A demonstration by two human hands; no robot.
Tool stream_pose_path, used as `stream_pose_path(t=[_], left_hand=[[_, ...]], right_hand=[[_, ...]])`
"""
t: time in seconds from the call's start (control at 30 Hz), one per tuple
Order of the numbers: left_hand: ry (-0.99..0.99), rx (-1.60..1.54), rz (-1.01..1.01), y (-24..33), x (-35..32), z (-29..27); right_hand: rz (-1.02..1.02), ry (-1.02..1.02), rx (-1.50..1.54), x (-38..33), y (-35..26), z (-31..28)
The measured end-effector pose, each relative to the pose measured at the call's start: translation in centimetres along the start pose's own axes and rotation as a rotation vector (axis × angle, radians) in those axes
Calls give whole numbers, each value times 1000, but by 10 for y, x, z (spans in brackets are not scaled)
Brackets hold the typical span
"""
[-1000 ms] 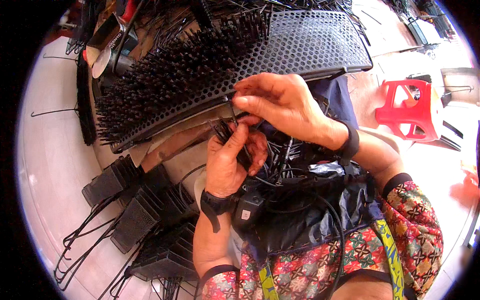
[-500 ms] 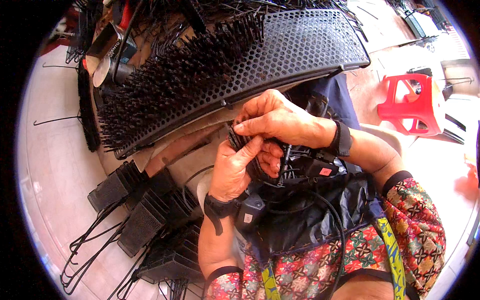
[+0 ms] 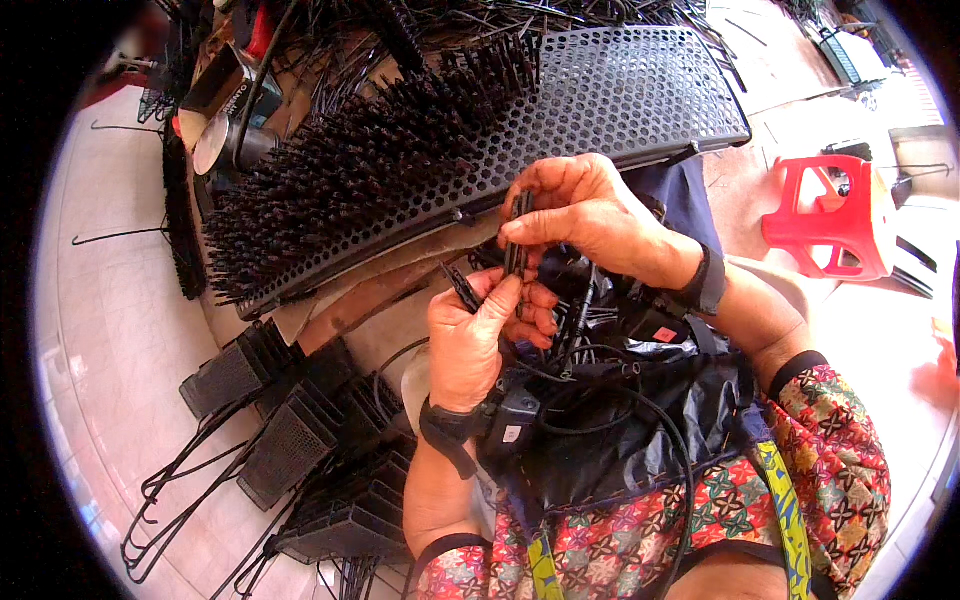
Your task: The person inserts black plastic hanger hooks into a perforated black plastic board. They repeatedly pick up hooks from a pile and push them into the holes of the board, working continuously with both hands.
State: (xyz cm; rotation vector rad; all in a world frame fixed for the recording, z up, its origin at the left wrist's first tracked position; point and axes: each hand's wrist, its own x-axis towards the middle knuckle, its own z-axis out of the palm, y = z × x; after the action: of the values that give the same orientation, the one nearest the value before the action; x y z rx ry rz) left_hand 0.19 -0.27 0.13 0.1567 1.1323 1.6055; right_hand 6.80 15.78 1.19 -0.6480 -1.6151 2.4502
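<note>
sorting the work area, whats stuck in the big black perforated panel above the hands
The left half of the perforated panel is packed with black pins standing up from its holes; the right half shows open holes. What lies beneath the panel is covered.

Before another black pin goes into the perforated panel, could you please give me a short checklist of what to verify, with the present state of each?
1. Right hand pinches one black pin between thumb and fingers: ok.
2. Left hand holds spare pins: ok, count cannot tell.
3. Perforated panel has open holes at its right part: ok.
4. Pin tip lined up with a hole: not ok, it is below the panel edge.
5. Black bag on the lap holds more pins: cannot tell.
</note>
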Motion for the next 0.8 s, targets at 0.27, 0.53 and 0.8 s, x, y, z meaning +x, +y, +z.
stream_pose_path(t=[0.27, 0.53, 0.8], left_hand=[[237, -240, 110, 1, 8, -15], [227, -313, 124, -3, 10, -20], [201, -323, 127, -1, 9, -20]], right_hand=[[-239, 154, 300, 16, -24, -5], [-617, 307, -175, 30, -12, 15], [-720, 282, -244, 36, -1, 22]])
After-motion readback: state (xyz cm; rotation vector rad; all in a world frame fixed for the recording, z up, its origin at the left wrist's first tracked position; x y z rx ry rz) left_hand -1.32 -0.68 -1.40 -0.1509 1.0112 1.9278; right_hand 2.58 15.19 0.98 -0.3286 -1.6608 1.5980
